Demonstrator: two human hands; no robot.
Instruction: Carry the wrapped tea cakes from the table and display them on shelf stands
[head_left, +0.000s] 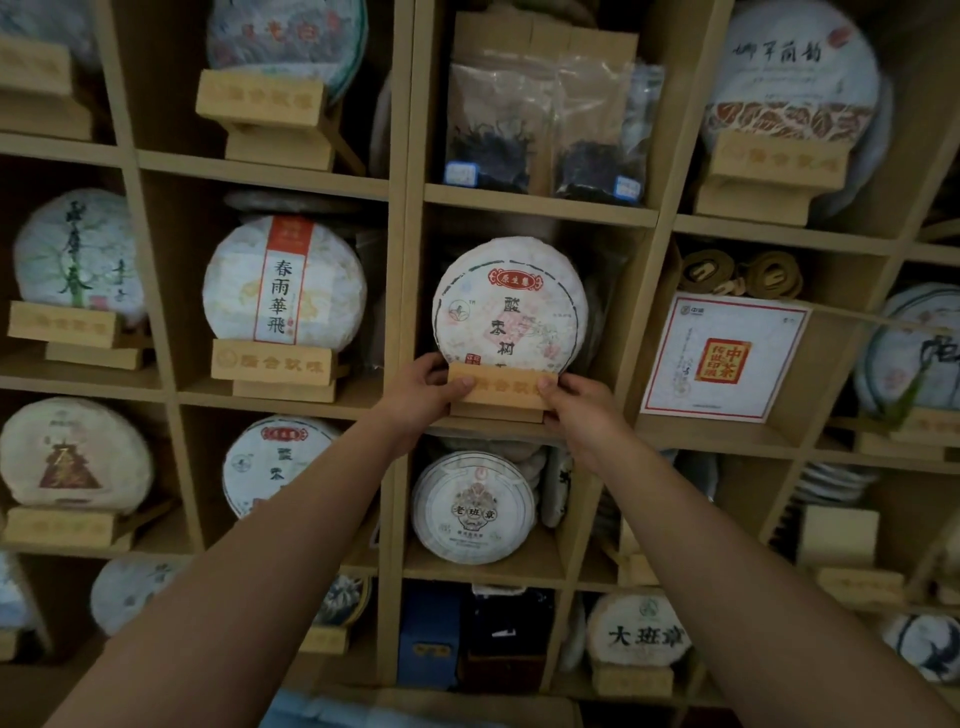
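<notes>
A tall wooden shelf unit (405, 291) fills the whole view, divided into square cubbies, most of them holding a round paper-wrapped cake propped on a small wooden stand. Beside the central cubby sit a cake with a red vertical band (284, 283) on the left and a white square box with a red seal (724, 358) on the right; above it hang clear bags of loose tea (545, 130).

In the central cubby the wrapped tea cake (510, 306) stands upright on edge, its printed face outward, its lower rim seated behind the front lip of its wooden stand (503, 391). The stand rests on the cubby floor near the front edge.

The left hand (423, 395) grips the stand's left end, thumb on the front face and fingers curled behind. The right hand (582, 402) grips the right end the same way. Neither clearly touches the cake itself.

The cake looks like a dense, stiff pressed disc, fairly heavy for its size, in thin paper that could tear or slip. Balanced on edge, it would likely roll or tip if the stand were jolted, so holding the stand low at both ends and sliding it gently seems the safe way.
</notes>
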